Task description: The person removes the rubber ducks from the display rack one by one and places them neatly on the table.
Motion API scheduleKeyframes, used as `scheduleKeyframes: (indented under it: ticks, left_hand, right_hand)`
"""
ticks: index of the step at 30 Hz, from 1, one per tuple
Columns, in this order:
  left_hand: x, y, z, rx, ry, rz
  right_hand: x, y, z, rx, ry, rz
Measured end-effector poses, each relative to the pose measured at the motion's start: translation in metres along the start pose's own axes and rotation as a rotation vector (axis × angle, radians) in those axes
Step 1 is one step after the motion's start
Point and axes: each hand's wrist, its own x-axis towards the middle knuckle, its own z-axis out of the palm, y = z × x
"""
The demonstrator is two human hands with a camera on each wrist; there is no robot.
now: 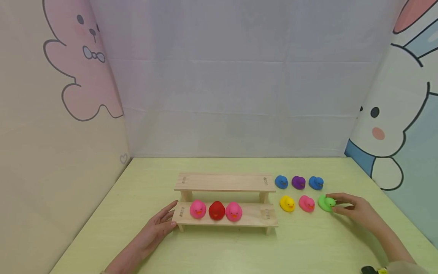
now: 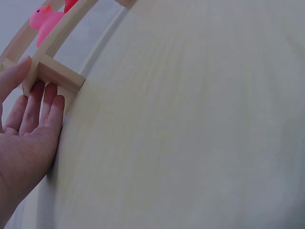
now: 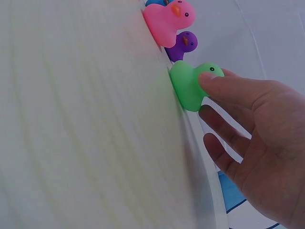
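Note:
My right hand (image 1: 357, 211) pinches a green rubber duck (image 1: 326, 203) at the right end of the front row; in the right wrist view the thumb lies across the duck's head and the lower fingers are spread apart from it. At the left end of a two-step wooden stand (image 1: 226, 182), my left hand (image 1: 155, 230) holds the lower step (image 1: 253, 215), its thumb at the front corner. On that step sit a pink duck (image 1: 197, 209), a red duck (image 1: 217, 211) and another pink duck (image 1: 234, 211), side by side.
Right of the stand, a yellow duck (image 1: 287, 204) and a pink duck (image 1: 307, 204) share the green duck's row. Behind them are a blue duck (image 1: 281, 182), a purple duck (image 1: 299, 182) and a second blue duck (image 1: 316, 183). A black-and-yellow object (image 1: 371, 270) shows near the right sleeve.

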Motion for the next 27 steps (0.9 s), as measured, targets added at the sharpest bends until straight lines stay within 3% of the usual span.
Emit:
scheduleKeyframes:
  ticks: [27]
  left_hand:
    - [-0.0009, 0.0014, 0.0009, -0.007, -0.007, 0.000]
  right_hand:
    - [-0.0021, 0.0000, 0.0022, -0.005, 0.008, 0.020]
